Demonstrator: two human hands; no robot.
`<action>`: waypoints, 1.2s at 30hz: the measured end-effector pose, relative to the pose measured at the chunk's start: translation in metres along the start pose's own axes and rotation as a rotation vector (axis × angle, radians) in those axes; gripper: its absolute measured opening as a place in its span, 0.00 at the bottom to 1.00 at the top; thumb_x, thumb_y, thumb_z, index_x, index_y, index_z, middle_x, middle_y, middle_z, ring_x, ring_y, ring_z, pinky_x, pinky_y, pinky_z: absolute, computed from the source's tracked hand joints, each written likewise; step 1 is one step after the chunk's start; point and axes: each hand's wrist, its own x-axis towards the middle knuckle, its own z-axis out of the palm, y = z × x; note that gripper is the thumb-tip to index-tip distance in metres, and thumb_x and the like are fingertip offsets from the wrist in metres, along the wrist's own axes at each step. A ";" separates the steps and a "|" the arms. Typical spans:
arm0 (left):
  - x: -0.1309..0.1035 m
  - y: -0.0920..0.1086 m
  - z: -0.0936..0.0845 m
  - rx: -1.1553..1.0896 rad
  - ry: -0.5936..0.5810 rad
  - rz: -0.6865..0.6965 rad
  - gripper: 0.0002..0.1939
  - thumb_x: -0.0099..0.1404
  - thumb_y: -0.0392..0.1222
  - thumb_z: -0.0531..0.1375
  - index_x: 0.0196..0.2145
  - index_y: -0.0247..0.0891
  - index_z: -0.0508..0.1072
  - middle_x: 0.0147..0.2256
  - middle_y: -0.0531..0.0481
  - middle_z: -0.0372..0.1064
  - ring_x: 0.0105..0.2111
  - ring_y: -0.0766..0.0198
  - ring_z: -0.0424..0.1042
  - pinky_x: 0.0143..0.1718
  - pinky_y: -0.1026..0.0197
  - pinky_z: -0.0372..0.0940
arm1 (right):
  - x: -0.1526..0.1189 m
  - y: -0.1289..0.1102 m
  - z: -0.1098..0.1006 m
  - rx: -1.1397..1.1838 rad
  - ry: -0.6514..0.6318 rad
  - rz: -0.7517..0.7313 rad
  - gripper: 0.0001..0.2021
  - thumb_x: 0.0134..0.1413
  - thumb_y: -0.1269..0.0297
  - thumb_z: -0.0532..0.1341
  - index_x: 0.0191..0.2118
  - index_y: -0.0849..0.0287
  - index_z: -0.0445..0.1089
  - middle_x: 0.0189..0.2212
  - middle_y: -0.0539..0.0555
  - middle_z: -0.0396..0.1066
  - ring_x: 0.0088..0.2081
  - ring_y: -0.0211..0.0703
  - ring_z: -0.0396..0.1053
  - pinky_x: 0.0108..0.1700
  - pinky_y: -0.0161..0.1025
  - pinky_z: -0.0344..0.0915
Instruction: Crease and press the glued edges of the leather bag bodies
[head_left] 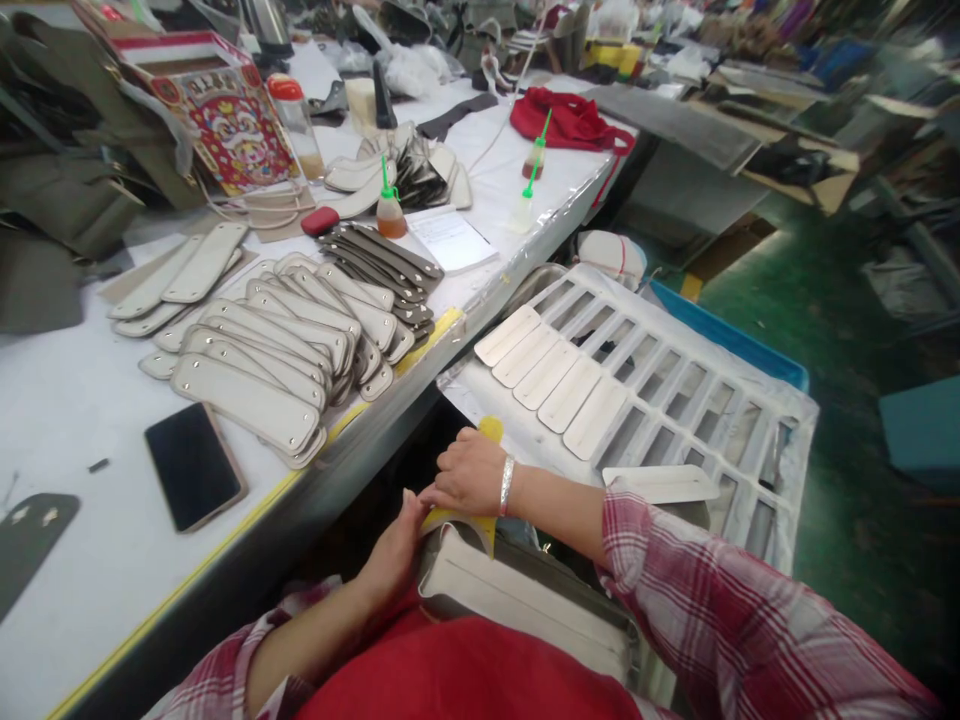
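- The left hand (396, 548) and right hand (472, 475) are curled, fingertips meeting over a yellow piece (484, 530); I cannot tell how firmly either grips it.
- That piece sits at the end of a long pale panel (525, 605) above the lap; if the fingers slipped, it could shift crooked.
- The right sleeve (675, 570) touches or nearly touches a loose strip (660, 484) on the slotted tray (804, 470), so a brush could knock it.
- The pale strips (247, 390) fanned on the desk (75, 400) might slide if bumped.
- Those look flat, smooth, round-cornered, with metal studs.
- The sleeve is plaid cloth; the tray, whitish and stained.
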 end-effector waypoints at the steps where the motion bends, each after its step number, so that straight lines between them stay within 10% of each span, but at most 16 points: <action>1: -0.002 -0.003 0.000 0.043 0.030 -0.008 0.33 0.62 0.62 0.38 0.48 0.38 0.68 0.39 0.48 0.73 0.45 0.56 0.67 0.45 0.57 0.61 | 0.001 0.000 0.001 0.003 0.000 -0.013 0.27 0.60 0.48 0.43 0.26 0.58 0.73 0.24 0.52 0.69 0.27 0.38 0.62 0.33 0.42 0.44; 18: -0.012 0.001 0.006 0.456 0.088 0.134 0.35 0.62 0.64 0.34 0.41 0.37 0.69 0.41 0.46 0.69 0.45 0.56 0.64 0.49 0.57 0.56 | 0.013 -0.011 -0.009 0.034 -0.218 -0.155 0.25 0.61 0.53 0.43 0.29 0.60 0.73 0.30 0.55 0.74 0.32 0.44 0.68 0.33 0.42 0.49; 36: -0.006 0.004 0.011 0.491 -0.120 0.332 0.31 0.66 0.56 0.36 0.42 0.32 0.70 0.40 0.44 0.71 0.42 0.58 0.67 0.44 0.60 0.61 | -0.011 -0.019 0.002 0.067 -0.179 0.081 0.25 0.61 0.51 0.44 0.28 0.58 0.72 0.29 0.53 0.73 0.32 0.45 0.68 0.34 0.42 0.51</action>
